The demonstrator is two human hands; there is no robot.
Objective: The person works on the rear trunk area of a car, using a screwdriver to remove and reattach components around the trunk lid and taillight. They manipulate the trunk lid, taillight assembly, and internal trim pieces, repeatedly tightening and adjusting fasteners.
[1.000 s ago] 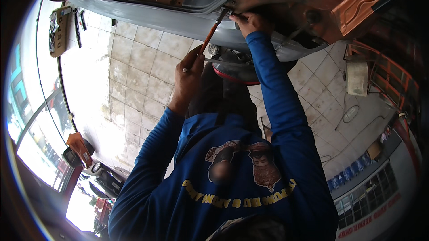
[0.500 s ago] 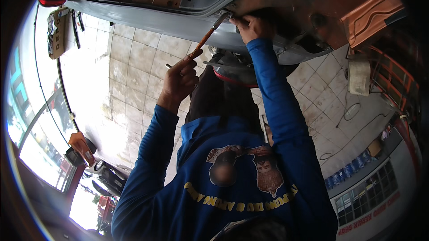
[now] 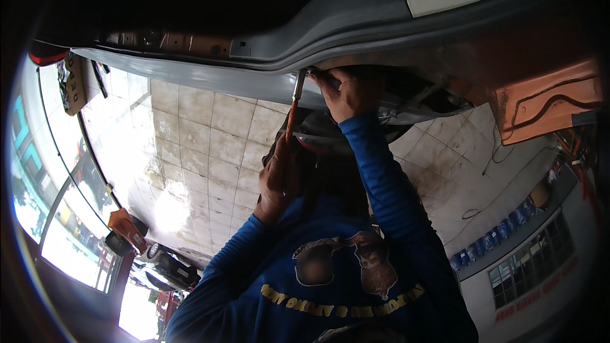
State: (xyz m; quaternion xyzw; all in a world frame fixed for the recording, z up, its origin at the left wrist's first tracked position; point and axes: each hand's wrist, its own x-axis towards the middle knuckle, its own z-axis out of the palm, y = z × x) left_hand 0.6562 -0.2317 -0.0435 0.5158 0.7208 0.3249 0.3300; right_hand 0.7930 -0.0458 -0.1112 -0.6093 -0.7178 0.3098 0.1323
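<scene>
My left hand is closed around the orange handle of a long, slim wrench. Its metal head points up and meets the lower edge of a grey car body panel. Beside that head, my right hand reaches up under the panel edge, thumb and fingers bent together by the wrench's tip. Whatever the fingertips pinch there is too small and dark to make out. A dark rounded part with a red rim sits below the panel, partly hidden behind my right forearm.
An orange-brown metal panel hangs at the right of the car body. Pale floor tiles lie below. At the left are a cardboard box and a parked dark car. Several blue bottles line the wall at right.
My left hand has moved right and down, swinging the wrench from slanted to nearly upright. My right hand stays at the panel edge. The view has shifted, showing more of the car body.
</scene>
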